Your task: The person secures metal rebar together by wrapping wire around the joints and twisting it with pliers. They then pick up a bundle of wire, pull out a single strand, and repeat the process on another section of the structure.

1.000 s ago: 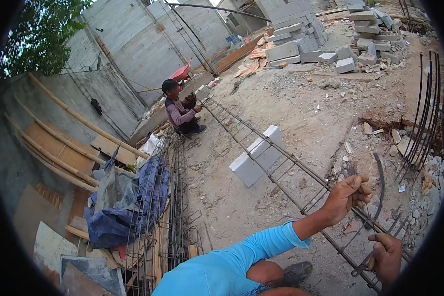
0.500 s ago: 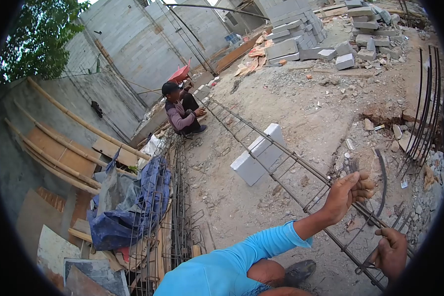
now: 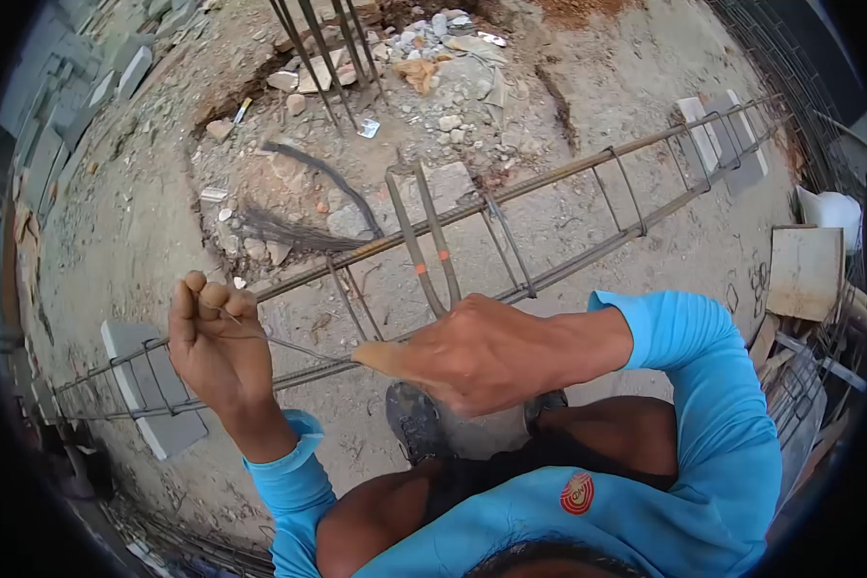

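My left hand (image 3: 223,352) is raised at the left side of a long rebar cage (image 3: 588,260), palm facing up. Its fingers are loosely curled with the thumb apart, and nothing of any size shows in it. Over the cage's middle, my right hand (image 3: 477,352) is wrapped round a tool that looks like pincers (image 3: 419,241). Two long steel handles with orange marks point away from the fist across the upper bar; the tool's other end is hidden by the hand. The cage has long bars joined by square stirrups.
Pale blocks prop the cage: one block (image 3: 149,385) at left, others (image 3: 713,144) at right. Upright rebars (image 3: 328,58) rise beyond it. A bundle of thin wire (image 3: 294,236) and a dark bent strip (image 3: 332,178) lie among rubble. A board (image 3: 804,275) stands at right.
My view has swung right and down onto the cage. My right hand now lies over the cage's middle with the pincers; my left hand has turned palm up, fingers more curled.
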`<state>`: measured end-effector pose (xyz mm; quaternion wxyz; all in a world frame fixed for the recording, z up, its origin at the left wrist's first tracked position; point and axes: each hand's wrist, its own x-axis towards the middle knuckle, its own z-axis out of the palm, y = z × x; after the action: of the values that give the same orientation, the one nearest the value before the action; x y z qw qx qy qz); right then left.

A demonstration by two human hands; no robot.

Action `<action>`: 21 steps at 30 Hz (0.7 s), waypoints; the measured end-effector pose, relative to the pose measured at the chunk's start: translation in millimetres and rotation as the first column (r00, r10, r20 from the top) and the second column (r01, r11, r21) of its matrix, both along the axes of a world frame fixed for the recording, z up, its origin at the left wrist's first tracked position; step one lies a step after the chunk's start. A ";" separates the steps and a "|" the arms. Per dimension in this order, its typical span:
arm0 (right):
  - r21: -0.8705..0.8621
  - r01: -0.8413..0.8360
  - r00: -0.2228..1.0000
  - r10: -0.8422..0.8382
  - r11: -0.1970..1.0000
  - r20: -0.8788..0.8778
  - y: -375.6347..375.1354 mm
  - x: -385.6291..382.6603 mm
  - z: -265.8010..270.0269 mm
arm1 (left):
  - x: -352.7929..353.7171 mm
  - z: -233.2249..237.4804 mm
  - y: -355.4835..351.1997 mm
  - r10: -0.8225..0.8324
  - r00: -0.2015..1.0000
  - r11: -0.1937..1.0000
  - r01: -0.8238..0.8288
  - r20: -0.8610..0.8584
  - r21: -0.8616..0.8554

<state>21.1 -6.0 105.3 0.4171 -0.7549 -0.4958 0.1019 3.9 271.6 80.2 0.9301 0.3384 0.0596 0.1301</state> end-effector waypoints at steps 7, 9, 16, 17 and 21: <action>-0.179 0.246 0.927 -0.285 0.953 -0.245 -57.9 -49.6 1.8 | 19.7 -9.3 -92.2 -0.236 0.968 0.960 0.219 0.080 0.177; -0.018 0.451 0.864 -0.442 0.892 -0.242 -68.4 -60.5 3.4 | 20.5 -10.1 -121.6 -0.276 0.961 0.950 0.278 -0.032 0.145; -0.168 0.540 0.802 -0.565 0.825 -0.195 -126.8 -89.1 31.5 | 10.4 -10.6 -188.7 -0.496 0.867 0.828 0.485 -0.036 0.281; -0.283 0.486 0.831 -0.537 0.827 -0.144 -135.4 -90.2 32.8 | 7.9 -12.5 -195.2 -0.526 0.850 0.799 0.506 -0.030 0.326; -0.532 0.384 0.889 -0.457 0.754 -0.005 -156.7 -100.6 23.7 | 3.3 -16.3 -213.6 -0.603 0.797 0.727 0.568 -0.038 0.386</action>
<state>-79.4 -162.7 129.0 0.2433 -0.9220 -0.2376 0.1855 7.2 58.0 63.8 0.8418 0.5062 -0.1182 -0.1458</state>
